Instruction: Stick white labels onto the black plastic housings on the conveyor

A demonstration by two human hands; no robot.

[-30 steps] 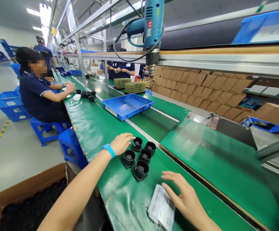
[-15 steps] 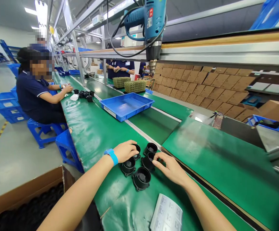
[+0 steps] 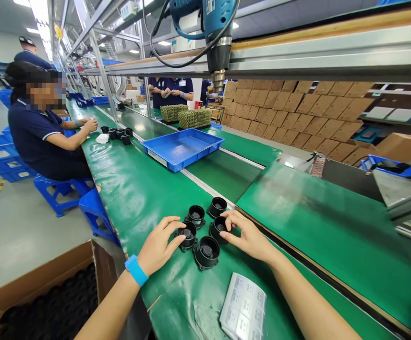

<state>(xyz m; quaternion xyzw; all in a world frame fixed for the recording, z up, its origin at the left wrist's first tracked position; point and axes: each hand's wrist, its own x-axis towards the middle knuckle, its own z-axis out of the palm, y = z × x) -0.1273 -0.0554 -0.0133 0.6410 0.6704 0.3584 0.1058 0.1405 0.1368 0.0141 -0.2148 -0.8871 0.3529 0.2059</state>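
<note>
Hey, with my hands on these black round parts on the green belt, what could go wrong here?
The black parts stand tightly clustered; your left hand or right hand might knock a neighbour over. The far ones sit near the belt's metal rail and could slide onto it. Your right forearm might sweep the label sheet away.

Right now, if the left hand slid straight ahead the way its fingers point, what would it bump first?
Probably the black round part right at its fingertips: the left hand points right and a bit away, and its fingers already seem to touch that part's near edge, though depth is hard to judge.
</note>
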